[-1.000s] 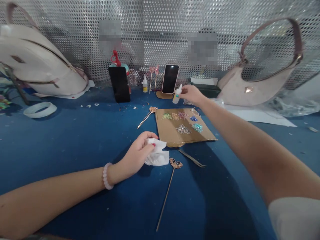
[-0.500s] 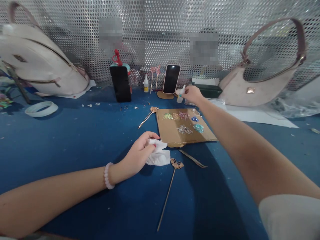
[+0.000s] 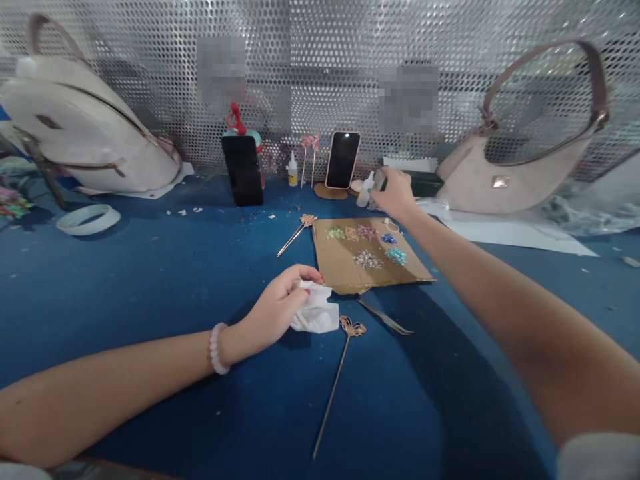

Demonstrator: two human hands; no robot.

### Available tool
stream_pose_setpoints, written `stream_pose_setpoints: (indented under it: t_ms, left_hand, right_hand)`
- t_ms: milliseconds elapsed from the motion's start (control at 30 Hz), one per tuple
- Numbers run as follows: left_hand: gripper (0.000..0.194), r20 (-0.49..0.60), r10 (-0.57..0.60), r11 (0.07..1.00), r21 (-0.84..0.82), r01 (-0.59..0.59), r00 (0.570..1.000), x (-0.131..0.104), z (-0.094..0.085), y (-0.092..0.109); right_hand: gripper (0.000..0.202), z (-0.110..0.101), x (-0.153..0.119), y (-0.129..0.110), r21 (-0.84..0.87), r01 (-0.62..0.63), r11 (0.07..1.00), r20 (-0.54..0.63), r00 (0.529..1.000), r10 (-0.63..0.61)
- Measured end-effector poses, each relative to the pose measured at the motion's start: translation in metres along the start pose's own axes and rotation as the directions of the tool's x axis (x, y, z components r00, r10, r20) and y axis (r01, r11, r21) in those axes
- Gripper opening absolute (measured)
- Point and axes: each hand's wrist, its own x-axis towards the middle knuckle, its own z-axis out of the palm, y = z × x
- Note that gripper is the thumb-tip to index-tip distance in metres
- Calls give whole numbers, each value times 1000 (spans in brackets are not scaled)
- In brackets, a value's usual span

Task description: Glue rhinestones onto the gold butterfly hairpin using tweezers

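Note:
My left hand (image 3: pixel 280 303) is closed on a crumpled white tissue (image 3: pixel 317 313), above the blue table left of the cardboard's front corner. My right hand (image 3: pixel 397 192) reaches to the back, beside a small white-tipped glue bottle (image 3: pixel 365 191). Its fingers are bent around a small greyish thing (image 3: pixel 381 180) that I cannot make out. A gold hairpin with an openwork head (image 3: pixel 353 326) lies in front of the tissue, its long stem pointing towards me. Tweezers (image 3: pixel 385 316) rest to its right. Piles of coloured rhinestones (image 3: pixel 369 259) are spread over the cardboard (image 3: pixel 336 267).
Another hairpin (image 3: pixel 295 235) lies left of the cardboard. Two phones (image 3: pixel 243 170) stand at the back, with a second glue bottle (image 3: pixel 293 170) between them. A tape roll (image 3: pixel 89 220) and a backpack (image 3: pixel 95 127) are left; a handbag (image 3: pixel 480 170) and dark green case (image 3: pixel 425 184) are right.
My right hand has shifted slightly right, off the glue bottle, which now stands apart from most of the fingers. My left hand keeps the tissue in nearly the same place.

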Motion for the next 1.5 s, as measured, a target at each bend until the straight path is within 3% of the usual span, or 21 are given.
stream_pose_setpoints:
  t_ms: [133, 300, 400, 500, 567, 800, 1067, 1333, 1500]
  left_hand:
    - [24, 31, 23, 998, 57, -25, 999, 0, -1, 0]
    - [16, 81, 27, 985, 165, -40, 996, -3, -1, 5]
    - [15, 113, 51, 975, 209, -74, 992, -5, 0, 8]
    - [16, 156, 73, 960, 256, -112, 985, -7, 1, 9]
    - [17, 192, 89, 948, 285, -142, 977, -9, 1, 9]
    - [23, 326, 181, 876, 376, -303, 928, -11, 1, 7]
    - [27, 537, 269, 729, 429, -533, 800, -17, 1, 9]
    - [32, 601, 326, 641, 426, -638, 729, -18, 1, 8]
    - [26, 638, 336, 542, 470, -697, 692, -21, 5, 6]
  right_hand:
    - [42, -24, -46, -10, 22, 104, 994, -92, 991, -101]
    - [29, -65, -119, -13, 87, 266, 960, -32, 964, -264]
    - [15, -80, -160, -15, 123, 340, 932, 135, 925, -355]
    - [4, -84, -188, -22, 134, 396, 908, 341, 842, -418]
    - [8, -82, -199, -27, 114, 403, 908, 436, 801, -411]
    - [9, -77, -205, -29, 59, 369, 928, 582, 742, -332]
    - [14, -90, -195, -13, 34, 340, 940, 661, 698, -276]
    - [14, -105, -175, 20, 62, 312, 948, 698, 666, -264]
    - [18, -112, -168, 24, 99, 287, 953, 742, 617, -263]
